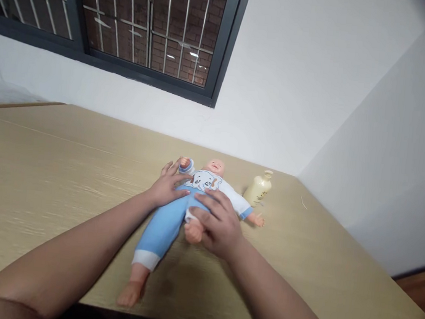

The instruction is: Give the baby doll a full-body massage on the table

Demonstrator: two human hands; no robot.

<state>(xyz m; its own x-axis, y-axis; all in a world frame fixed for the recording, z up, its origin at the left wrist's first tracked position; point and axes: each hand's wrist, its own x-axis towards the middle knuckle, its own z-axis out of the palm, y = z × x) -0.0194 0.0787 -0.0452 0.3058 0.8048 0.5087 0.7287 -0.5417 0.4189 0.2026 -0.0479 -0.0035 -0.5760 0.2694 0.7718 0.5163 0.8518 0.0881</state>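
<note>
A baby doll (164, 227) in a white top with an elephant print and blue trousers lies on its back, head toward the wall. My left hand (168, 183) rests on the doll's waist and side, near its raised arm, with the fingers spread. Over the doll's bent leg lies my right hand (221, 223), its fingers curved around the leg beside the foot. The doll's other leg stretches straight toward me. Part of the bent leg is hidden under my right hand.
A pale yellow pump bottle (258, 190) stands right of the doll, close to its outstretched arm. The wooden table (63, 185) meets white walls behind and at the right. A barred window (150, 28) is above the table. A thin strand (303, 203) lies near the right edge.
</note>
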